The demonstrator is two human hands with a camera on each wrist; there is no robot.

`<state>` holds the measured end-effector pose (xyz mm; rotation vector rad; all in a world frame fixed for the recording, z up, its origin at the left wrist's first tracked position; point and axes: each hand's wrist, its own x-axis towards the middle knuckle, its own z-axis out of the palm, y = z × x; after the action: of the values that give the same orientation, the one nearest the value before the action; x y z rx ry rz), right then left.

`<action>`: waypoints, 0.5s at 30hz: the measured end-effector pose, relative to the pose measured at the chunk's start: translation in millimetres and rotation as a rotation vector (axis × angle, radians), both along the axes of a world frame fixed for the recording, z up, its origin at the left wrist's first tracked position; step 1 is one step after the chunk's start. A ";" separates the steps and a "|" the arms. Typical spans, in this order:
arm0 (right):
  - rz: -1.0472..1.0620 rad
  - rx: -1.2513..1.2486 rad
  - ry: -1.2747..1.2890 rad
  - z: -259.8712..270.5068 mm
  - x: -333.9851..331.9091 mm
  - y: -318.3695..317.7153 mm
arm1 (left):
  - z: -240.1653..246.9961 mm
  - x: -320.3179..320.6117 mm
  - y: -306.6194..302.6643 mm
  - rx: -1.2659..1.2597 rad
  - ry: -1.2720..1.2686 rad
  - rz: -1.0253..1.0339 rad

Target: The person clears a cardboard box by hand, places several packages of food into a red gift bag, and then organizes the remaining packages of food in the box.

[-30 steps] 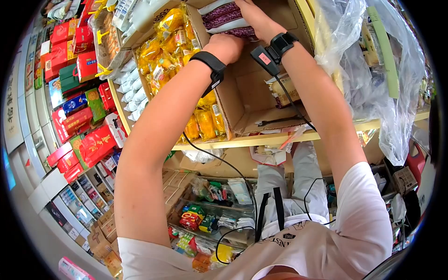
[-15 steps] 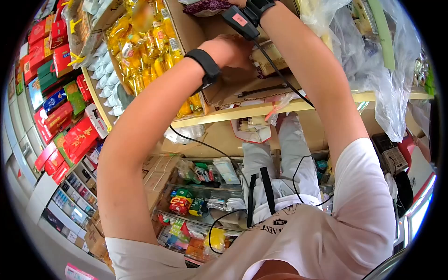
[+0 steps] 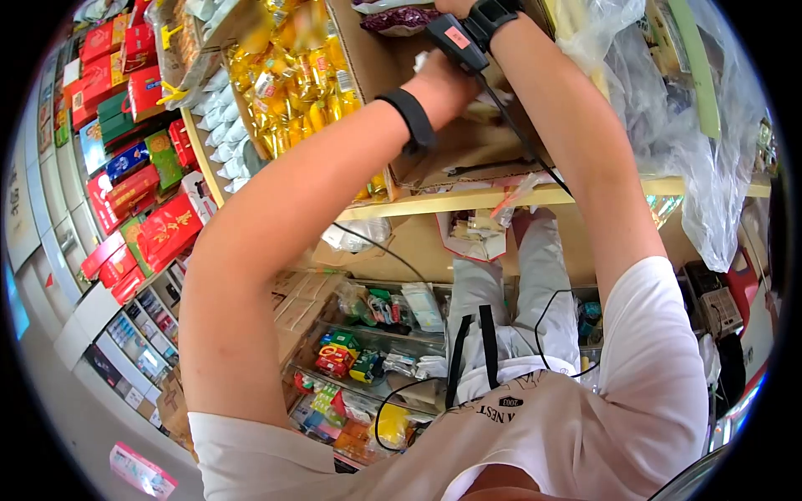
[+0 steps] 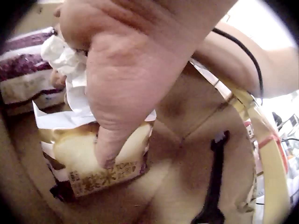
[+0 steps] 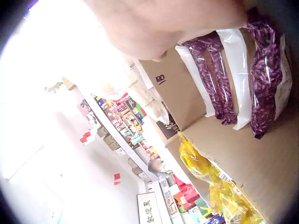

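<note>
My left hand is inside a cardboard box, over a packet of purple rice bread with a cream front and gold lettering. In the left wrist view its thumb lies across the packet's front, while the fingers curl round crumpled white wrapping at the top. My right hand is at the far end of the box, beside a row of purple and white packets standing on edge. Its fingertips are hidden in the head and right wrist views.
Left of the box, a carton holds yellow wrapped snacks. A dark flat strip lies on the box floor. Clear plastic sheeting hangs at right. A black cable runs from the right wrist device.
My left hand has left the purple packets, come nearer along the box and taken hold of the bread packet lying there. The right hand stays by the row. The head view has shifted.
</note>
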<state>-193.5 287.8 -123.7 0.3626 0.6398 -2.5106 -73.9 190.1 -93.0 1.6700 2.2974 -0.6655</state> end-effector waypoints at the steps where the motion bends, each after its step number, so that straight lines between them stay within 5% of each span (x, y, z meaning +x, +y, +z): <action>1: -0.006 0.003 -0.012 1.1 -0.1 2.0 | -2.5 -18.0 -8.5 -0.030 0.056 -0.015; 2: -0.012 0.008 -0.026 0.9 -0.2 1.8 | -5.7 -36.7 -17.0 -0.058 0.109 -0.029; 4: -0.048 0.016 0.003 -7.3 -6.7 -3.3 | 13.1 -69.0 -19.9 0.010 0.023 0.289; 8: -0.185 0.080 0.076 -41.5 -23.0 -8.5 | -2.1 -116.6 -44.9 0.100 0.187 0.166; 11: -0.222 0.128 0.000 -19.4 3.2 -8.6 | -7.4 -120.5 -34.3 -0.206 0.011 0.386; 15: -0.309 0.329 -0.077 -13.5 18.6 -18.8 | 0.3 -112.3 -33.3 0.055 0.170 0.338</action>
<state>-174.9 269.0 -137.3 0.7228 1.0377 -2.6590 -186.2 156.8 -92.7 1.2395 2.6524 -0.6952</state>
